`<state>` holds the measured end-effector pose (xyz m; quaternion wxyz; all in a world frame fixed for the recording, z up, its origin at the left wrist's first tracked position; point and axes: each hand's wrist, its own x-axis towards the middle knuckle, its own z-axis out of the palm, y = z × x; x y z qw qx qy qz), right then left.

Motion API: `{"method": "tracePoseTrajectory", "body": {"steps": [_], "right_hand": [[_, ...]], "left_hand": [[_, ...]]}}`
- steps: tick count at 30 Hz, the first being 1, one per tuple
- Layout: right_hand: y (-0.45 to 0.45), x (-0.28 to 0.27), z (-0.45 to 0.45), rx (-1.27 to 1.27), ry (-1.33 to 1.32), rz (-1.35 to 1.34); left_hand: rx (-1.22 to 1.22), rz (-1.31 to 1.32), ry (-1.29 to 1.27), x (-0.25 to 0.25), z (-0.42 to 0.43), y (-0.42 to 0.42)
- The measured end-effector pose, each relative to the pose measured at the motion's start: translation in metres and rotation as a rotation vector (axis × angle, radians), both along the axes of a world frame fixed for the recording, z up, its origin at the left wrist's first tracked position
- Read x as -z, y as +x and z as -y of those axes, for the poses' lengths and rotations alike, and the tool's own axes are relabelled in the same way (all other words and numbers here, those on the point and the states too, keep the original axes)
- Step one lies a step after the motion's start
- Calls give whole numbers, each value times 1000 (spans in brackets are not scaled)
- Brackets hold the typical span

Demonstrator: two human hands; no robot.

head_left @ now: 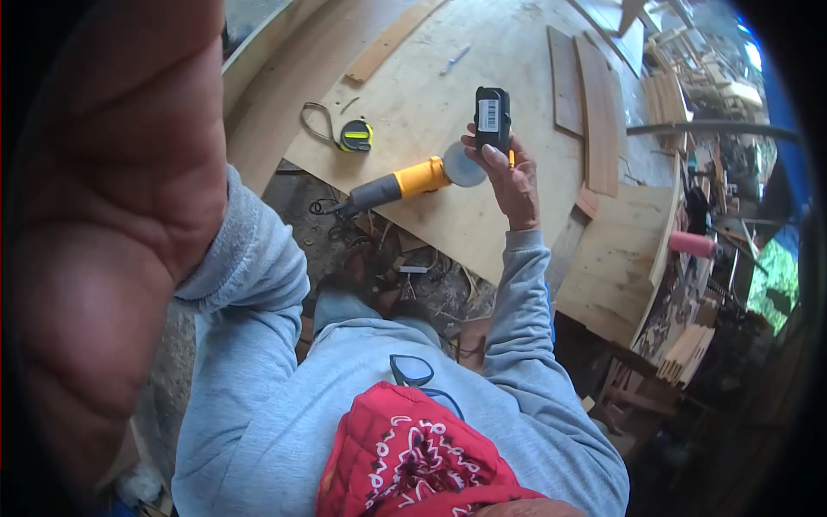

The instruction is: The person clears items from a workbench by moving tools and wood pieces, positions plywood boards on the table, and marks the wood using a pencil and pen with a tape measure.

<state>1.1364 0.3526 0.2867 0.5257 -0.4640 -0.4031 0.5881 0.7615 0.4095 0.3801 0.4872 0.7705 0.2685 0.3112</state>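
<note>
My right hand (517, 183) holds up a small black device (492, 119) with a white barcode label, above the plywood sheet. Very near the camera, my left hand (121, 172) fills the left side; its palm shows, while its fingers run out of the frame. Below and left of the device, a yellow and grey angle grinder (399, 183) lies on the edge of the plywood (413, 112), its round disc (466, 165) beside my right hand. A yellow and black tape measure (356, 135) rests farther left on the wood.
Wooden strips (596, 112) lie at the right of the sheet, another board (392, 41) at the upper left. A pen-like item (457, 59) is near the top. Cables (345, 215) tangle on the floor. A pink cylinder (692, 244) and stacked wood (687, 351) are at the right.
</note>
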Motion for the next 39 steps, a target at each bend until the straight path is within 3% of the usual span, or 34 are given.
{"method": "tracePoseTrajectory", "body": {"steps": [12,16,17,19,20,22,23,25,26,29,30,31,35,39], "right_hand": [[40,-25,192,54,-79,139],[53,-12,243,-6,-160,236],[44,-18,253,66,-183,99],[41,-19,263,58,-163,112],[43,-21,267,55,-170,119],[47,-28,268,33,-151,153],[52,-31,273,17,-150,168],[59,-26,270,41,-277,-29],[51,-48,273,0,-135,130],[54,-40,278,0,-140,60],[29,-83,264,0,-155,59],[46,-54,277,-25,-157,74],[35,-52,280,-64,-146,21],[33,-54,283,-87,-144,116]], "left_hand": [[-311,-197,193,-8,-26,66],[-572,-151,471,-18,-19,100],[-631,-77,583,-21,-3,111],[-522,76,657,-15,59,146],[-298,72,611,6,107,167],[197,-106,500,57,189,205],[328,-239,465,93,220,223],[313,-411,459,139,209,238],[247,-471,460,147,183,236],[107,-597,445,148,130,227],[107,-597,438,147,136,230],[131,-571,434,148,147,239],[220,-511,401,167,194,287],[160,-472,315,166,167,300]]}}
